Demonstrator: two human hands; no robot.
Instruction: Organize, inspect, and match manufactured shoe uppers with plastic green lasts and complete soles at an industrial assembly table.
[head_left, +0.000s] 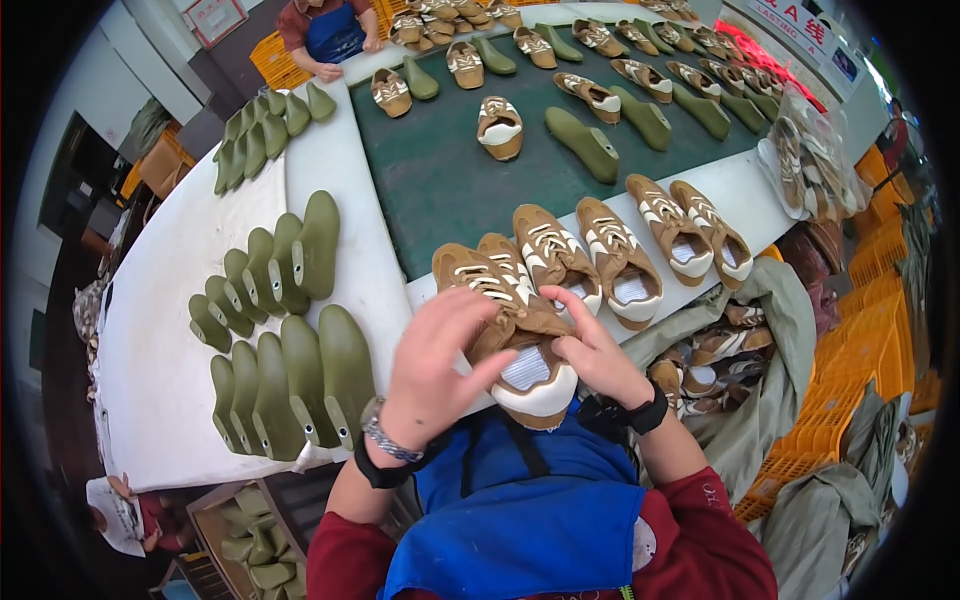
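A brown sneaker with white stripes and a white heel is held between my hands at the table's near edge, its heel toward me. My left hand grips its left side, with the fingers over the upper and the thumb at the opening. On the other side, my right hand holds the collar between thumb and fingers. The pale striped insole shows inside. Just beyond stands a row of similar laced sneakers along the white edge, partly hidden by the held one.
Green shoe lasts stand in rows on the white table at left. Sneakers and lasts lie on the green conveyor belt. A cloth-lined bin of shoes and orange crates are at right. A person stands across.
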